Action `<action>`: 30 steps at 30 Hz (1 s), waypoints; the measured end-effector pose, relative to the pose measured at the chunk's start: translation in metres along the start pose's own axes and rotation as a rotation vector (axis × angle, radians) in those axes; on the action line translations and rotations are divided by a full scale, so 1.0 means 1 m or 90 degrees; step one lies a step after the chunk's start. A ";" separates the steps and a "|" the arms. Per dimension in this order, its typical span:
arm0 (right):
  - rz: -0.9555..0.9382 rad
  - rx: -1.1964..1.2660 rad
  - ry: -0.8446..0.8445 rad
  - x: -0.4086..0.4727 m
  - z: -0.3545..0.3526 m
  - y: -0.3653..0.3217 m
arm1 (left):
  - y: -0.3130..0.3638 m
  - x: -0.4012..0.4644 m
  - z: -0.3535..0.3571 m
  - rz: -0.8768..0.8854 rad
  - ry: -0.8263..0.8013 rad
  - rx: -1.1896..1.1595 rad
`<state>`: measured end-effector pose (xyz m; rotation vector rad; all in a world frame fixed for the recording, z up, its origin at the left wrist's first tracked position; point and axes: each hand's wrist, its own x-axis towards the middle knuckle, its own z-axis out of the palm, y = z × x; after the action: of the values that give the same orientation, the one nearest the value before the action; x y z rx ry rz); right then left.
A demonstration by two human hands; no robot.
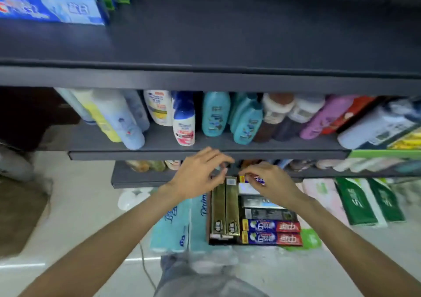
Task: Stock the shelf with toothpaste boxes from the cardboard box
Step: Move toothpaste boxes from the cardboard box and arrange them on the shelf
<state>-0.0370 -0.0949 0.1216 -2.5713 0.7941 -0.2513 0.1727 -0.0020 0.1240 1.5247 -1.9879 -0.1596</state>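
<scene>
An open cardboard box (208, 219) sits low in front of me, packed with toothpaste boxes: two gold ones (224, 210) standing lengthwise, dark ones (268, 213) and two blue-and-red ones (272, 231) lying across. My right hand (271, 184) pinches the end of a blue-and-red toothpaste box (258, 179) at the far end of the carton. My left hand (201, 171) hovers above the gold boxes with fingers curled and holds nothing. The dark top shelf (227, 34) has blue toothpaste boxes (52, 9) at its far left.
The middle shelf (205, 154) carries shampoo and lotion bottles (216, 116). A lower shelf (141, 179) holds more bottles. Light blue tissue packs (173, 226) lie left of the carton, green packs (369, 201) to the right. My knee in grey trousers (200, 278) is below.
</scene>
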 end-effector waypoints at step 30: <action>0.189 0.055 -0.349 -0.112 0.049 0.134 | 0.046 -0.028 0.164 -0.634 -0.150 -0.221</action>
<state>-0.1801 -0.1130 0.0116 -2.2323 0.9009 0.4779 0.0503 -0.0052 0.0029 2.1630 -1.0808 -1.0585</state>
